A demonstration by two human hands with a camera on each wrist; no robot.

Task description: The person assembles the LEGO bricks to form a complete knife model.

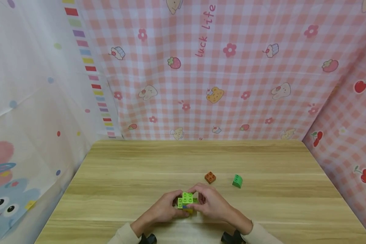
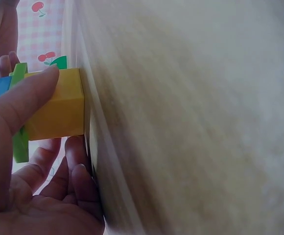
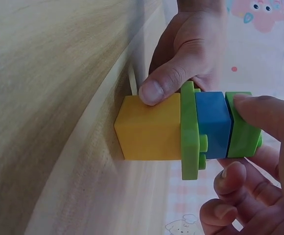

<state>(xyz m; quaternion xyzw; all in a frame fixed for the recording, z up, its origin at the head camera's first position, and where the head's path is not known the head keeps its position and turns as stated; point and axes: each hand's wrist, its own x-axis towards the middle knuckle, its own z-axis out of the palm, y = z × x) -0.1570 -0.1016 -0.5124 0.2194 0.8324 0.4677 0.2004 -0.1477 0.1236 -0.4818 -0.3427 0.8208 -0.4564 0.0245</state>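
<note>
Plain, pale beige sleeves (image 1: 124, 235) end at the wrists, with a small black device (image 1: 147, 239) along their inner side at left and another black device (image 1: 233, 237) at right, leaving the left hand (image 1: 167, 207) and right hand (image 1: 212, 202) beyond them bare.

Curled left grip (image 1: 166, 206) opposite curled right grip (image 1: 212, 202)

The pink checked back cloth (image 1: 198, 76) reads "luck life", with an "e" at its bottom edge

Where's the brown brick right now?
In the head view, the brown brick lies on the table, just beyond the right hand and left of the green brick.
</note>
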